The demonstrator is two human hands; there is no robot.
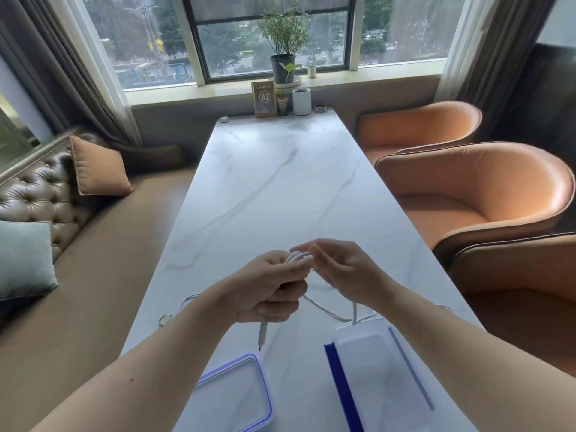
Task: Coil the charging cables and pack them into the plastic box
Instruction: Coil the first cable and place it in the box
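White marble desk (280, 188) beneath both hands. Clear plastic box (374, 369) below the right hand (346, 269); its blue-rimmed lid (237, 394) below the left hand (271, 288). Left hand clenched around the white charging cable (297, 256) coil; right hand's fingers loosely open, touching the coil.
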